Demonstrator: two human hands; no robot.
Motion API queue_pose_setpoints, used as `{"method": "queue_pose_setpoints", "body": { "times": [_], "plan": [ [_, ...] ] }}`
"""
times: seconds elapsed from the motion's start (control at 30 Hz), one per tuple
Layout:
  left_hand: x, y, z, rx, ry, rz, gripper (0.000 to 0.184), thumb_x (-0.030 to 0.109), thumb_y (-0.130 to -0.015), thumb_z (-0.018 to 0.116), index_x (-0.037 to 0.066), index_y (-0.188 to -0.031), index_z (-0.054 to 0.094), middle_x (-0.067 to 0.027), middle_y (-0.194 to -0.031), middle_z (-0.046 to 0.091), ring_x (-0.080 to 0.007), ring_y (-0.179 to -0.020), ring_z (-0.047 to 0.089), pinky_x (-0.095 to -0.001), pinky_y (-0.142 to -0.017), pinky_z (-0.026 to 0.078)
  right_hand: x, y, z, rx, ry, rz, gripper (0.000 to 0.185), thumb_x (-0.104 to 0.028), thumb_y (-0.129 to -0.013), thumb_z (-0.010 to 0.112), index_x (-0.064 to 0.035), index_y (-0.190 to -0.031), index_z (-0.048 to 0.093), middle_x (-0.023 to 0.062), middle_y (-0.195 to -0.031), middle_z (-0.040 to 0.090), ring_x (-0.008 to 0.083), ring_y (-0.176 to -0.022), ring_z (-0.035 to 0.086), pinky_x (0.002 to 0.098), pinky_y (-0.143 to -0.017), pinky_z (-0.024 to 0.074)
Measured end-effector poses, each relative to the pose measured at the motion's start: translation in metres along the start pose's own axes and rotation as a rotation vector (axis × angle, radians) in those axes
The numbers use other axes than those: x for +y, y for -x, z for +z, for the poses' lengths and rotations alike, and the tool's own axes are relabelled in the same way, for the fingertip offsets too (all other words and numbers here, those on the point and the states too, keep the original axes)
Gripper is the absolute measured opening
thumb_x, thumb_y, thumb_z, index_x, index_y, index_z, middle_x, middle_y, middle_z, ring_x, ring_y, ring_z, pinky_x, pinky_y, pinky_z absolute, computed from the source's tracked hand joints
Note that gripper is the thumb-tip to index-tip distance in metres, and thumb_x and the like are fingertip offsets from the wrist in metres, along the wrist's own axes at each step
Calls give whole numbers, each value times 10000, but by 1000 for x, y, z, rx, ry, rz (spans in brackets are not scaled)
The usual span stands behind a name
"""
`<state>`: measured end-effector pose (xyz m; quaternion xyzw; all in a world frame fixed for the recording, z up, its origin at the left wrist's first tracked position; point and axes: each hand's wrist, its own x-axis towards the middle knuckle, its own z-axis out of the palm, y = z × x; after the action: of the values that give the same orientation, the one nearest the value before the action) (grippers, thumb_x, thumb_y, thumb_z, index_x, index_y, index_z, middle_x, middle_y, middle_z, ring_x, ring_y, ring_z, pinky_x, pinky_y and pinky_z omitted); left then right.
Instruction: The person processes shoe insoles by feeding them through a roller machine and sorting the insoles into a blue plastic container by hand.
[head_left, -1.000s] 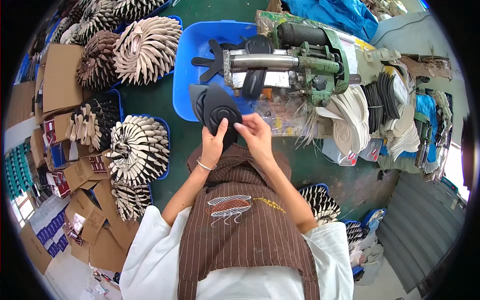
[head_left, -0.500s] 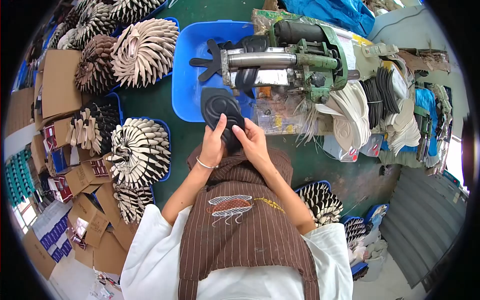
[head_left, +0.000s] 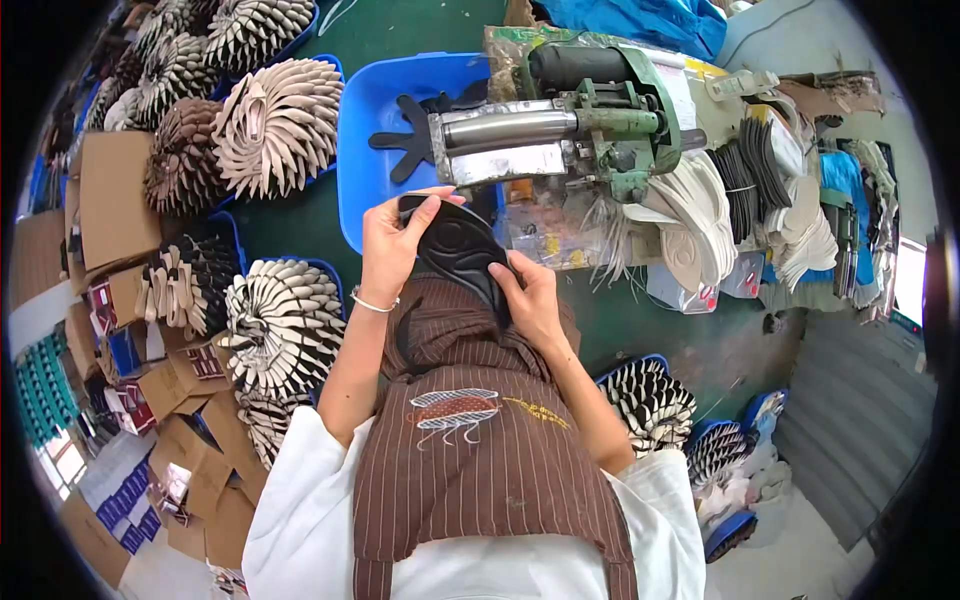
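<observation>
The black insole (head_left: 455, 245) is stretching between my two hands, above my apron (head_left: 490, 440). On the left, a pile of pale insoles (head_left: 280, 120) is sitting fanned in a ring, probably so single ones come away easily. The blue tub (head_left: 352, 165) is standing at the machine's front end, seemingly for catching pieces; black pieces (head_left: 405, 140) are lying inside. My left hand (head_left: 390, 235) is pinching the insole's upper end. My right hand (head_left: 533, 300) is gripping its lower right side, thumb on top, likely steadying it. The machine (head_left: 590, 115) is resting on the bench (head_left: 545, 250). Farther right, white insoles (head_left: 690, 245) are overhanging the edge, presumably within reach.
</observation>
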<state>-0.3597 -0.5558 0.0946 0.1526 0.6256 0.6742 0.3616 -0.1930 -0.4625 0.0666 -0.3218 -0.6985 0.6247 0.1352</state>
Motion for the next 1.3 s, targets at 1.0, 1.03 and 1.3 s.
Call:
{"method": "queue_pose_setpoints", "body": {
  "times": [1.0,1.03,1.3],
  "plan": [
    [-36,-25,99,144,-528,286,260,1,-890,547,-29,-1144,592,-105,-857,662,-146,-782,643,-264,-722,523,78,-37,-357,736,18,97,142,-111,-868,590,-7,-949,644,52,-718,653,90,-623,599,228,-598,491],
    [-37,-25,119,162,-531,306,265,3,-892,543,-31,-1151,586,-105,-844,660,-145,-770,639,-265,-721,521,89,-53,-386,758,140,65,144,-121,-850,606,-21,-945,649,80,-715,657,106,-646,615,252,-627,496],
    [-57,-3,254,152,-728,244,374,-11,-870,556,-35,-1241,510,-104,-818,662,-136,-692,610,-249,-675,487,182,-195,-547,775,1204,64,581,-98,-699,648,-24,-1248,474,223,-1293,441,368,-1189,433,436,-998,343]
  ]
}}
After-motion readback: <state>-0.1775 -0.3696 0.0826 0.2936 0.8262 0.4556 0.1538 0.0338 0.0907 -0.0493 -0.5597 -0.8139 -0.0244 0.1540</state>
